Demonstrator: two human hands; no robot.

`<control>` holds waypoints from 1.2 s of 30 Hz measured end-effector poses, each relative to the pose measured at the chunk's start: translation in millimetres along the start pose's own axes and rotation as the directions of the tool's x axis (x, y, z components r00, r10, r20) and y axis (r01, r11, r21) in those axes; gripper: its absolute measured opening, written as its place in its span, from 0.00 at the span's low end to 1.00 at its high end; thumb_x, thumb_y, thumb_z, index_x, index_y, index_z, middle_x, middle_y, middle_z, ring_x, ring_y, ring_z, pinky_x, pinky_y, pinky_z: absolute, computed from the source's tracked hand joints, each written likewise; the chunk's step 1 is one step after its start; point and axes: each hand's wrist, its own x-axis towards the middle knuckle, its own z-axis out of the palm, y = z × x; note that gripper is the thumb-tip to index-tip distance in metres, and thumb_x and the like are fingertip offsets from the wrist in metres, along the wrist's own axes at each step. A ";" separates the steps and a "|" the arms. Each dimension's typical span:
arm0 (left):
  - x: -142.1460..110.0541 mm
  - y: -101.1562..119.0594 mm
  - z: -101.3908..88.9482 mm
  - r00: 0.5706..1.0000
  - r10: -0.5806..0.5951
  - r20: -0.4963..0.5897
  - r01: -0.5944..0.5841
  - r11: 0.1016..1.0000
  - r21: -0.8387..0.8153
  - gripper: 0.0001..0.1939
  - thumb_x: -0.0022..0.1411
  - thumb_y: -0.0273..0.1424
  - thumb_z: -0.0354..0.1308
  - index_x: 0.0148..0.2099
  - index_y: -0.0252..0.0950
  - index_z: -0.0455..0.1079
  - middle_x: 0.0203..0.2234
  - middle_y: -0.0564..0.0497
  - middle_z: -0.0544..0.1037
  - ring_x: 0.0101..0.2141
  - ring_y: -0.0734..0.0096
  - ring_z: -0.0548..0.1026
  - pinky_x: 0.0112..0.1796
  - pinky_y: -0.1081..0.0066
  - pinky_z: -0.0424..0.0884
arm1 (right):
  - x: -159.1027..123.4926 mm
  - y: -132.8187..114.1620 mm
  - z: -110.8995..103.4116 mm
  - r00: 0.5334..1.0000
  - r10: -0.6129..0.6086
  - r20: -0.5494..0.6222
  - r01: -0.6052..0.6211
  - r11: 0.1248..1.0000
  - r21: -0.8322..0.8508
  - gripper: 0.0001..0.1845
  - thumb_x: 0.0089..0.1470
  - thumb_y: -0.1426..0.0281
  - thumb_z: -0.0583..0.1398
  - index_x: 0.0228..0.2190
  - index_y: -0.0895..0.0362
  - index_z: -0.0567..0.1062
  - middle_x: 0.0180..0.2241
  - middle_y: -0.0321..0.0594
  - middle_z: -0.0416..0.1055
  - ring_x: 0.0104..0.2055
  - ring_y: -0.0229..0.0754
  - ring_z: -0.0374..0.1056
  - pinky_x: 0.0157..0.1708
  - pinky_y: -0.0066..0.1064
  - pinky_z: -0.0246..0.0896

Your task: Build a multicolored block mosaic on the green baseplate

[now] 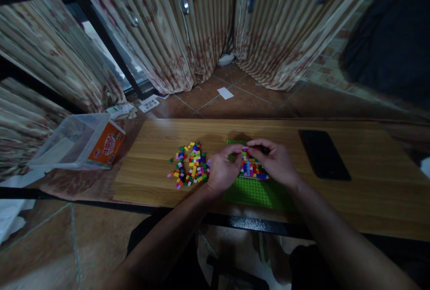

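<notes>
Btwn LH point(224, 169) & RH point(277, 160) is multicol brickwork point(251, 169).

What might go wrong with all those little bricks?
The left hand is right beside the loose pile of small, many-coloured plastic bricks, so a bump might scatter them.
The fingers of both hands are at the multicoloured brick build; pressing hard might pop pieces off.
The green studded baseplate lies close to the front edge of the brown wooden table, so it might slip.

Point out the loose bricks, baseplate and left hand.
Loose bricks point(194, 161), head view: middle of the pile.
Baseplate point(251, 194), head view: its bare near part.
Left hand point(222, 171), head view: back of the hand.
</notes>
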 end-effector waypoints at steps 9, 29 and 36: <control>3.8 0.3 -1.8 0.999 -0.017 0.029 0.016 0.999 0.046 0.14 0.59 0.24 0.59 0.48 0.37 0.75 0.37 0.50 0.83 0.37 0.72 0.80 0.45 0.70 0.75 | -0.7 1.9 1.1 0.999 0.041 0.022 -0.041 0.999 -0.022 0.13 0.47 0.62 0.63 0.35 0.55 0.80 0.35 0.39 0.79 0.35 0.43 0.73 0.39 0.35 0.66; 6.7 5.1 -4.8 0.996 -0.080 0.029 0.077 0.992 0.095 0.10 0.61 0.26 0.58 0.44 0.38 0.76 0.37 0.50 0.84 0.38 0.67 0.81 0.44 0.67 0.76 | -0.5 -2.4 4.9 0.996 0.087 -0.004 -0.087 0.996 0.012 0.13 0.44 0.63 0.64 0.33 0.55 0.81 0.30 0.37 0.79 0.29 0.40 0.71 0.33 0.32 0.66; 8.1 2.1 3.0 0.981 -0.192 0.003 0.191 0.975 -0.114 0.08 0.57 0.23 0.59 0.40 0.34 0.76 0.33 0.48 0.83 0.34 0.70 0.81 0.38 0.71 0.77 | -1.3 -0.5 5.3 0.996 0.090 0.003 -0.090 0.996 0.013 0.13 0.45 0.62 0.64 0.33 0.55 0.81 0.30 0.37 0.79 0.30 0.41 0.72 0.32 0.33 0.66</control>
